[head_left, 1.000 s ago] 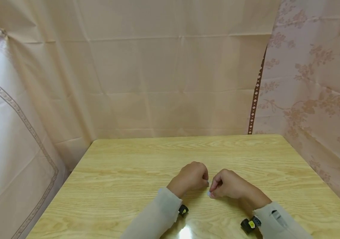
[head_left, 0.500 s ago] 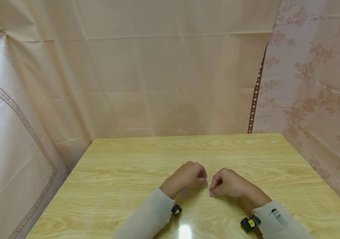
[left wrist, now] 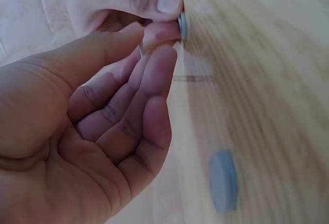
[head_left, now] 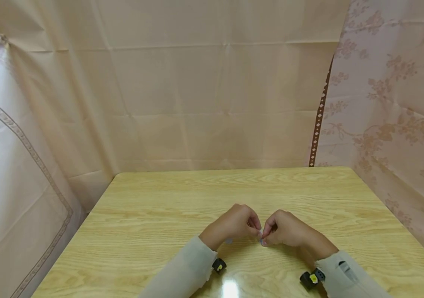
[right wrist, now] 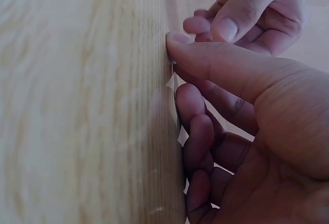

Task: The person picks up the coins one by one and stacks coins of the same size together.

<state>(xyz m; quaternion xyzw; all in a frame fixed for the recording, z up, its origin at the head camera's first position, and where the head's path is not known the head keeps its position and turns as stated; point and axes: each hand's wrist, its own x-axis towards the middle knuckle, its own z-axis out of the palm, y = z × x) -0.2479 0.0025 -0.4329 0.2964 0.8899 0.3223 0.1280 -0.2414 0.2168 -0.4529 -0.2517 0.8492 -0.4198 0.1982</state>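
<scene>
My left hand (head_left: 234,223) pinches a thin, pale small piece (left wrist: 143,50) between thumb and index finger, seen nearly edge-on in the left wrist view. Facing it, my right hand (head_left: 284,229) holds a small grey-blue disc (left wrist: 183,26) with thumb and fingertip, low at the tabletop. In the head view the two sets of fingertips meet, and they hide most of both pieces. Another flat grey-blue disc (left wrist: 222,181) lies on the wood beneath the left wrist.
The wood-grain table (head_left: 152,207) reaches back to a beige cloth hanging (head_left: 212,103). A floral cloth (head_left: 394,103) hangs on the right side. Black wrist cameras sit at both sleeves, near the tabletop.
My left hand shifted slightly left, uncovering the disc under its wrist, then came back right until its fingertips met those of my right hand. The right hand stayed nearly still.
</scene>
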